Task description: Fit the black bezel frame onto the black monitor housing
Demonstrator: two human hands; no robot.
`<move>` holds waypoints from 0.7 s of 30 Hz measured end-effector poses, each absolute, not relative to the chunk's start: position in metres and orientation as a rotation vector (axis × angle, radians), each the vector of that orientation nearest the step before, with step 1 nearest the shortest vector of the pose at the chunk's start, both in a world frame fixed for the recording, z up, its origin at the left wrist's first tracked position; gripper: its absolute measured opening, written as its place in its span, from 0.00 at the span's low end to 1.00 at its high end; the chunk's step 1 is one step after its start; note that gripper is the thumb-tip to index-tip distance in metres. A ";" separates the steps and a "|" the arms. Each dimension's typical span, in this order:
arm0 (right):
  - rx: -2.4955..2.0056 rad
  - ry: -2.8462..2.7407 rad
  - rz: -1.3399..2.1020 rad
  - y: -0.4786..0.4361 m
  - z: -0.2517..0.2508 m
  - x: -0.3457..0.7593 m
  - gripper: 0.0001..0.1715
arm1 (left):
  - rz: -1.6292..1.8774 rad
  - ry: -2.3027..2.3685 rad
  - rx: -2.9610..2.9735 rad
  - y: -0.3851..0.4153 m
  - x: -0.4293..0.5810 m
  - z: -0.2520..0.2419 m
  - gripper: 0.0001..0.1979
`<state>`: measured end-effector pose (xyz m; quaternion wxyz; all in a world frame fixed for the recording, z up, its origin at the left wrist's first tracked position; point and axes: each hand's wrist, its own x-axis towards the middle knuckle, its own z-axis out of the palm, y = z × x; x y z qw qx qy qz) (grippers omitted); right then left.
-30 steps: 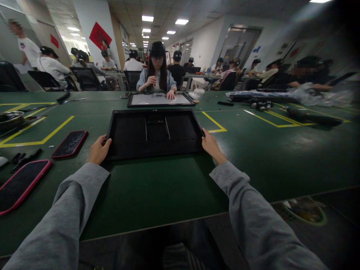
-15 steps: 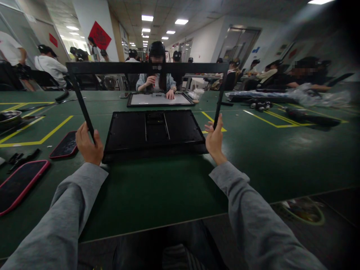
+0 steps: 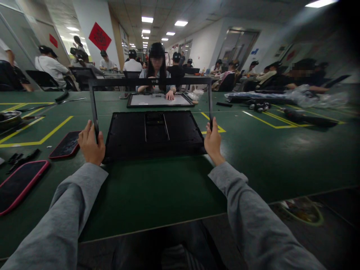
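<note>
At near middle of the green table (image 3: 168,187), I've got a black frame (image 3: 123,83) tilted up, LG logo on its top bar. My left hand (image 3: 92,143) pinches the left side bar between thumb and fingers; my right hand (image 3: 213,141) does likewise on the right bar. Black panel (image 3: 128,129) with two metal strips lies on the table between my hands. Left: two phones, pink-red edges, farther phone (image 3: 65,144) just beside my left hand. Far side: co-worker's hand (image 3: 170,95) on a grey panel (image 3: 144,99), cup (image 3: 199,93) to its right.
</note>
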<state>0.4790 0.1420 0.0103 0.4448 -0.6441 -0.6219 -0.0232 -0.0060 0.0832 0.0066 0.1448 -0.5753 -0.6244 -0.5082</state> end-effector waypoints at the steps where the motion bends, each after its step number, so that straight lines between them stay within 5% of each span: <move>1: -1.623 -1.544 -0.039 0.144 0.007 0.480 0.38 | -1.464 -1.833 -1.689 0.085 -0.007 0.005 0.26; 21: -1.754 -1.680 0.123 0.169 -0.028 0.494 0.33 | -1.065 -2.377 -1.798 0.103 -0.025 -0.015 0.28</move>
